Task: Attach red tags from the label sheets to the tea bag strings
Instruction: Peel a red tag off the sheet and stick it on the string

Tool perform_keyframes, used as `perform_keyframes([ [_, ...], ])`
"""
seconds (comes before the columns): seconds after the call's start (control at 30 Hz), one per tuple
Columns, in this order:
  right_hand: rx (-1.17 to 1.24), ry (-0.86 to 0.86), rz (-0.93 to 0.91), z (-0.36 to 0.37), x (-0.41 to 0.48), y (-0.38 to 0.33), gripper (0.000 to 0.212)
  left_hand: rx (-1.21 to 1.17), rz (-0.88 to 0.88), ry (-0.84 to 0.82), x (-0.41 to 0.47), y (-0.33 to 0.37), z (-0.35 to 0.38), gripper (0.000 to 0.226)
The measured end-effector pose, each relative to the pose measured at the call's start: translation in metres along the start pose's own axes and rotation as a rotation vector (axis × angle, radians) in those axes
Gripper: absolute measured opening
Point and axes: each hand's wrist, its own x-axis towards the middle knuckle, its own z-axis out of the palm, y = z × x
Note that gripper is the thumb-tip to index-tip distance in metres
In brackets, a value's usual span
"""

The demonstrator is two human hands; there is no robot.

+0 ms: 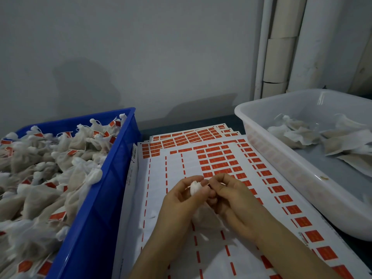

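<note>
Over the label sheets (221, 158), left hand (179, 200) has its grip on the tea bag (194, 187) by the gathered neck; right hand (233, 198) pinches at that same neck. Looks light, soft, easily torn: hold the neck, not the pouch.

A dark, blue-grey table (191, 122) carries everything, and shows only as a narrow strip at the back and a sliver at the lower right. A blue crate (96, 208) stands on its left side. A fanned stack of white label sheets (157, 178) lies flat down the middle, partly printed with rows of red tags (218, 155), its left edge against the crate's wall. A translucent white tub (281, 158) sits on the right, possibly resting on the sheets' right edge; the view does not settle it.
</note>
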Motion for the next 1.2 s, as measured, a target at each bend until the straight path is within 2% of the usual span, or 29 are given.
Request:
perform_keyframes([
  [0.3, 0.056, 0.081, -0.031, 0.002, 0.001, 0.0, 0.015, 0.129, 0.149, 0.113, -0.003, -0.001, 0.003, 0.031],
  [0.5, 0.113, 0.088, -0.034, 0.003, 0.002, 0.0, 0.014, 0.217, 0.144, 0.114, -0.004, -0.005, 0.006, 0.033],
  [0.63, 0.174, 0.03, -0.062, 0.004, 0.003, -0.005, 0.019, 0.244, 0.16, 0.178, -0.002, -0.005, 0.004, 0.007],
  [0.7, 0.174, 0.021, -0.074, 0.004, 0.004, -0.008, 0.023, 0.236, 0.197, 0.212, -0.001, -0.004, 0.002, 0.003],
  [0.83, 0.179, 0.025, -0.079, 0.001, 0.006, -0.013, 0.023, 0.182, 0.24, 0.237, -0.001, -0.004, 0.002, 0.004],
  [1.0, 0.173, 0.083, -0.081, -0.006, 0.008, -0.017, 0.025, 0.239, 0.276, 0.225, -0.001, -0.004, 0.002, 0.011],
  [1.2, -0.024, 0.103, -0.16, -0.008, 0.003, -0.017, 0.019, 0.366, 0.169, 0.109, -0.001, -0.006, 0.0, 0.017],
])
